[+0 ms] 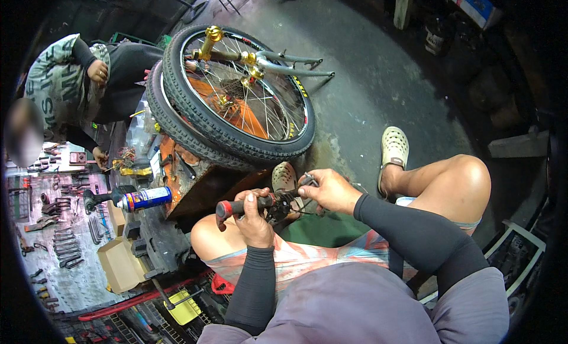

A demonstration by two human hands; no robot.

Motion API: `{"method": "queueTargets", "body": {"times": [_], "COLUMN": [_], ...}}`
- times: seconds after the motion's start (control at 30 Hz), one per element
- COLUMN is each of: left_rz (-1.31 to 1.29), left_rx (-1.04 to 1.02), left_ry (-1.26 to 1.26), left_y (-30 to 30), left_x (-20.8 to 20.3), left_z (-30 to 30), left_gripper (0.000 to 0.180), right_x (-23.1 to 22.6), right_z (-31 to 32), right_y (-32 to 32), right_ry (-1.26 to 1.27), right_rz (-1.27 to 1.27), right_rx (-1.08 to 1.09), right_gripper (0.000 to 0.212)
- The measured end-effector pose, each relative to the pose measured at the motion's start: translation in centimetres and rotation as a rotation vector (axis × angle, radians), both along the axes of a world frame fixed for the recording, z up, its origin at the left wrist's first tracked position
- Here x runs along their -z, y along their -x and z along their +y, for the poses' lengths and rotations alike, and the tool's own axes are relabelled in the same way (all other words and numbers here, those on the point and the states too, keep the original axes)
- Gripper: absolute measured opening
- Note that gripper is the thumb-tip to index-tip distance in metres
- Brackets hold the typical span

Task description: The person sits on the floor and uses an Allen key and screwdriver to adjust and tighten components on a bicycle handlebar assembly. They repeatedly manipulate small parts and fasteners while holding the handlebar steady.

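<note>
Black, red-ringed bar (266, 200) inside the snug left grip (253, 221), a grey part (308, 179) in the pinch of the right grip (331, 193).

dim, uneven light, soft sheen on the floor (355, 101), deep shadow at right, fisheye curvature toward blackened edges

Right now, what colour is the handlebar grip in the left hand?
The handlebar grip is black, with red near its end, best in the head view.
</note>
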State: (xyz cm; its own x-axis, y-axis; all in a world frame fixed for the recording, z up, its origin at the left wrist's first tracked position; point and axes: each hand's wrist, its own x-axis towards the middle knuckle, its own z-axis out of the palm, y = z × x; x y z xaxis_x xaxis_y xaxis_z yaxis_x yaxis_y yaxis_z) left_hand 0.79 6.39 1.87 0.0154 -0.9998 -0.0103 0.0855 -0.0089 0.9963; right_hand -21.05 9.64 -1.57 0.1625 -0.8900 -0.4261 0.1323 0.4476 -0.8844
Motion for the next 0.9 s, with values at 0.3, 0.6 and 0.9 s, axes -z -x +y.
{"method": "queueTargets", "body": {"times": [0.3,0.6,0.9], "left_rz": [0.056,0.047,0.11], "left_rx": [-0.05,-0.096,-0.111], "left_ry": [-0.066,-0.074,-0.104], "left_y": [0.0,0.3,0.5], "left_x": [0.1,0.1,0.0], "left_z": [-0.5,-0.7,-0.5], "left_gripper": [0.019,0.02,0.019], "right_x": [-0.2,0.2,0.1], "right_z": [0.1,0.3,0.5], "right_y": [-0.3,-0.4,-0.4], "right_ry": [0.139,0.179,0.176], "right_rz": [0.303,0.413,0.428], "right_rx": [-0.03,-0.05,-0.087], "right_gripper": [0.031,0.032,0.035]}}
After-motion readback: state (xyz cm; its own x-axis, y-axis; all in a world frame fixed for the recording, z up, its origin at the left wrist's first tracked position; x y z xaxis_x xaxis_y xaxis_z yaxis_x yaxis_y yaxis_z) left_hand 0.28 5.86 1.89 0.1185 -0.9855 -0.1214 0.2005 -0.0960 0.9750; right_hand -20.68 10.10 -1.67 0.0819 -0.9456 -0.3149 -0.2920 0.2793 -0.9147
